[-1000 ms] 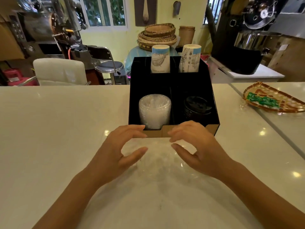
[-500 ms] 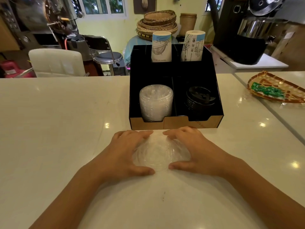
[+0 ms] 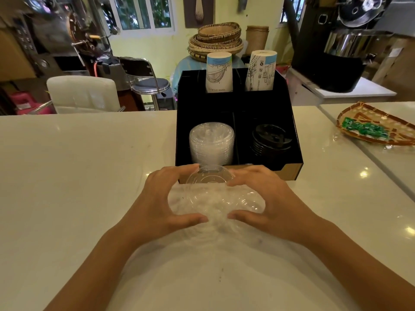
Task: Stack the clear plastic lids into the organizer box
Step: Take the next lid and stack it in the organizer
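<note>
I have my left hand (image 3: 161, 203) and right hand (image 3: 267, 203) cupped around a loose pile of clear lids (image 3: 215, 198) on the counter (image 3: 78, 176), just in front of the black box (image 3: 294, 149). On each hand the fingers curl together against the pile's far side, thumbs on the near side. More clear lids (image 3: 211, 142) sit stacked in the box's front-left compartment.
</note>
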